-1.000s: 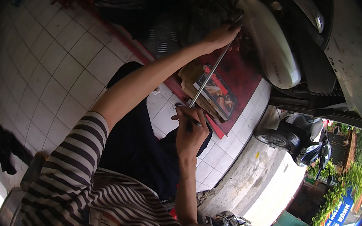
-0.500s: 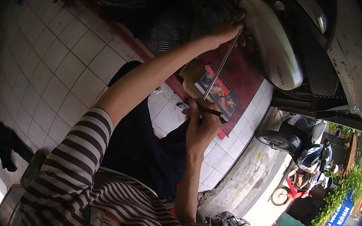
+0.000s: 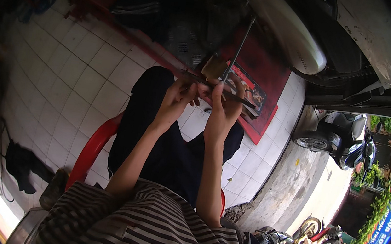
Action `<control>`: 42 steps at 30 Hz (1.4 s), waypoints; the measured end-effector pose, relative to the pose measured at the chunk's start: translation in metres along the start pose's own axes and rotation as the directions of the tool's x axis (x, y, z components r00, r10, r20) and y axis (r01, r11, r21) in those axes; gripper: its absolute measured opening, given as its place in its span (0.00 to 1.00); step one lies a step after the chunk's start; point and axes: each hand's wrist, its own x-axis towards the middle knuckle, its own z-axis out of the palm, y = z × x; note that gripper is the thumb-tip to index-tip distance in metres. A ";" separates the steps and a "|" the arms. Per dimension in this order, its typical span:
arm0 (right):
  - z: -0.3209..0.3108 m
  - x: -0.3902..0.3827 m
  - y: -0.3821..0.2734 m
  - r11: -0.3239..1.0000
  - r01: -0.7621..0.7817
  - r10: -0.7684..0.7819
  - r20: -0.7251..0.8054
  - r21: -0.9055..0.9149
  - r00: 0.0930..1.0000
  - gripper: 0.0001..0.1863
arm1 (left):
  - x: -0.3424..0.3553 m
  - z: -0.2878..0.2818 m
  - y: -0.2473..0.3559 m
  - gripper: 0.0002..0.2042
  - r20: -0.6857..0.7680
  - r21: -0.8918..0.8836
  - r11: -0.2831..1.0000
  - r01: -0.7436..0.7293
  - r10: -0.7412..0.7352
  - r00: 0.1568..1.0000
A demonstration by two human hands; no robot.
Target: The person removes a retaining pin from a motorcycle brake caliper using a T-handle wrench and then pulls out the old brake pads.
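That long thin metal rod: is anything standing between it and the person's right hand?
Nothing visible: the metal rod meets the right hand at the thumb and fingers. The flat printed box shows behind them, not between them.

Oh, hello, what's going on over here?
A person in a striped shirt is seated beside a motorbike. The right hand holds a long, thin metal rod, which points toward the motorbike, and a dark bar. The left hand is at the bar's other end; its grip is unclear. Beyond, a flat box lies on a red platform.
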 end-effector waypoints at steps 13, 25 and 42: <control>-0.028 -0.039 0.016 0.933 -0.021 -0.090 -0.287 -0.360 0.954 0.36 | 0.011 0.045 0.059 0.05 -0.073 0.564 0.780 -0.271 0.375 0.924; -0.007 -0.011 -0.013 0.825 0.055 -0.152 -0.127 -0.563 0.980 0.09 | 0.052 0.034 0.063 0.11 0.084 0.554 0.778 -0.295 0.301 0.950; 0.011 -0.025 -0.052 0.964 -0.166 0.208 0.195 -0.209 0.959 0.37 | 0.139 -0.004 0.028 0.10 0.561 0.316 0.908 0.277 -0.414 0.717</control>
